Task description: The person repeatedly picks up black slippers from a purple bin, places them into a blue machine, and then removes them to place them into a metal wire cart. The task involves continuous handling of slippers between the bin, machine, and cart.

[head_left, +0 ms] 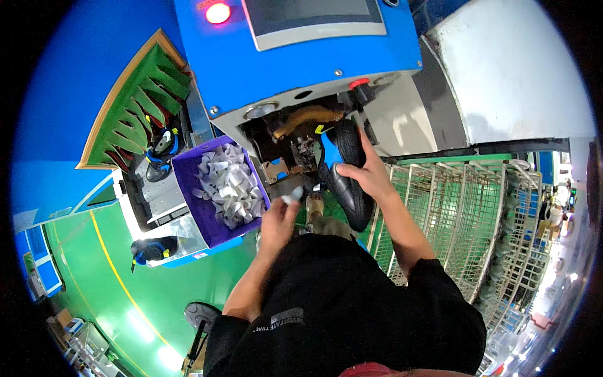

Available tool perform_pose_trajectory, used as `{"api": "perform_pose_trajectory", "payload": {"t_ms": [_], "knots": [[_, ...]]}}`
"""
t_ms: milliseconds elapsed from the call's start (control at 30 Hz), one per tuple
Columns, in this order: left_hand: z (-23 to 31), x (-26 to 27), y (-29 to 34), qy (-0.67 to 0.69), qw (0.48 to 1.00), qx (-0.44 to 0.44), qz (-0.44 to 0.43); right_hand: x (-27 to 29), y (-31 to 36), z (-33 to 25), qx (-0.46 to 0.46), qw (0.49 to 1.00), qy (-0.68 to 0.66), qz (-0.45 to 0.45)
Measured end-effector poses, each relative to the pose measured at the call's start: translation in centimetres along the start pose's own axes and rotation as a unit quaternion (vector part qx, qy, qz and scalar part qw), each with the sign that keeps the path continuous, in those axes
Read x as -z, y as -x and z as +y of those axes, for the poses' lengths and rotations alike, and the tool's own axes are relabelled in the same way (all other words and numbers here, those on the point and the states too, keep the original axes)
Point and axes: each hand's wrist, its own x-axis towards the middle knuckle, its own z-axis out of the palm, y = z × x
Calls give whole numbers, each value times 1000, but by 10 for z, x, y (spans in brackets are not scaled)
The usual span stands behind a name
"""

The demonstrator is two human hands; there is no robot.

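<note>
My right hand is closed round a black shoe with blue and yellow parts, its thumb pressed on the shoe's side. The shoe hangs upright in front of the machine's dark opening, where metal parts show. Left of it, my left hand pinches a small whitish piece, slightly blurred. Beside that hand stands a purple bin heaped with white curved pieces, which look like plastic.
A blue machine with a screen and a red-topped knob rises ahead. Further shoes sit at the left by a green slotted rack; another shoe lies below the bin. A wire rack stands close at my right.
</note>
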Motion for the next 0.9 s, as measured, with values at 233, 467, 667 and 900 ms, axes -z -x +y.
{"api": "perform_pose_trajectory", "payload": {"t_ms": [233,467,667,900], "knots": [[-53,36,-9,-8,994,111,-2,-69,-40,-21,-58,818,569,-54],[-71,75,-18,90,979,128,128,-88,-52,-15,-49,851,523,14],[-74,91,-8,-38,982,172,73,-88,-37,21,54,831,545,93],[-55,27,-33,32,985,112,-127,-85,-23,42,145,860,446,201]]}}
